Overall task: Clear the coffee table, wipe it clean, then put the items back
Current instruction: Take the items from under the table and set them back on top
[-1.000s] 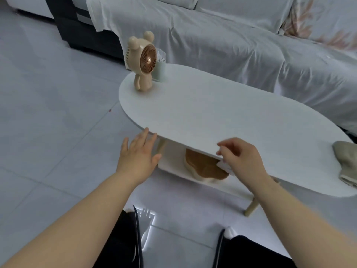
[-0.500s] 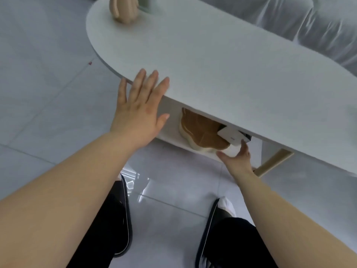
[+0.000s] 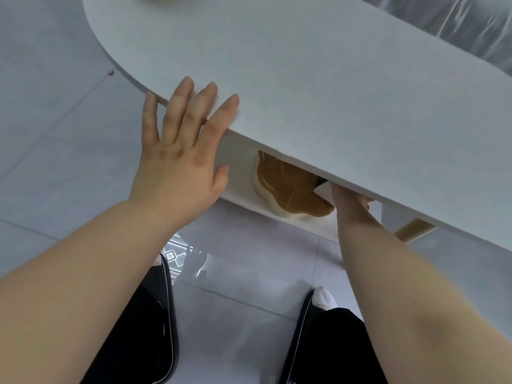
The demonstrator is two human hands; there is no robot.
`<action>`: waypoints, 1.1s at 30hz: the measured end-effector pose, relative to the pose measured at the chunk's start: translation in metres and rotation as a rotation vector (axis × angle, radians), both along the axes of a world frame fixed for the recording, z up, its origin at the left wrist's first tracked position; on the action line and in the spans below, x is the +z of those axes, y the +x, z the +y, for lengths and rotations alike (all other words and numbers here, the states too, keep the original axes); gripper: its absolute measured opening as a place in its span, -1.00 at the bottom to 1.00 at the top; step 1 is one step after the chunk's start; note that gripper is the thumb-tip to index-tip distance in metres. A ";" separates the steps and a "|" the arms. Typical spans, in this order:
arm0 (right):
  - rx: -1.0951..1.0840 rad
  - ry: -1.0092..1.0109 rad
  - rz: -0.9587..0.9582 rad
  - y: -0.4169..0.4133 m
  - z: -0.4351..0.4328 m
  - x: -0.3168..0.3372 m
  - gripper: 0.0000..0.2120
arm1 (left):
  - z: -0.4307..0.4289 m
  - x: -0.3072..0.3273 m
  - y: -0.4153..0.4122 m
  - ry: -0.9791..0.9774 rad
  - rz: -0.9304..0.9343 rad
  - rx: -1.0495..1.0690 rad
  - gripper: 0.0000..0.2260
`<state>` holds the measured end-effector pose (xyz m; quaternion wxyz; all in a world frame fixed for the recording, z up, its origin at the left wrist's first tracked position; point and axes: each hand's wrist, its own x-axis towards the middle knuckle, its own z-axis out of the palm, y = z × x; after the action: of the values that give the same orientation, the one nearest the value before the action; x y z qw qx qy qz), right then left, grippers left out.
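Observation:
The white oval coffee table [image 3: 304, 79] fills the upper view. My left hand [image 3: 177, 153] is open, its fingertips lying on the table's near edge. My right hand [image 3: 350, 209] reaches under the tabletop to the lower shelf [image 3: 238, 173]. It grips a small white flat object [image 3: 322, 189], of which only a corner shows. The fingers are mostly hidden by the tabletop. A brown, cream-rimmed tray [image 3: 288, 189] lies on the shelf just left of that hand, half hidden under the top.
A wooden table leg [image 3: 412, 231] stands right of my right arm. The white-covered sofa [image 3: 457, 20] lies behind the table. My legs in black trousers [image 3: 138, 328] and a white sock [image 3: 325, 297] are on the grey tiled floor below.
The view has tilted down and closer; the fan and cloth have left the frame. My right hand went from the table edge down under the top to the shelf. My left hand settled on the edge.

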<state>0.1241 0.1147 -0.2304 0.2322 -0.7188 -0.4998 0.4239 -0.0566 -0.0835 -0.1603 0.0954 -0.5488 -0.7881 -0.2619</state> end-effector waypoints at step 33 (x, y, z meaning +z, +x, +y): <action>0.563 0.063 -0.171 0.173 -0.181 0.189 -0.19 | -0.008 0.083 0.061 -0.589 -0.204 0.078 -0.45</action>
<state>0.2970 -0.0659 -0.0415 0.0847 -0.5774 -0.7102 0.3938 0.0045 -0.0916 -0.0774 -0.1374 -0.4931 -0.8560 -0.0722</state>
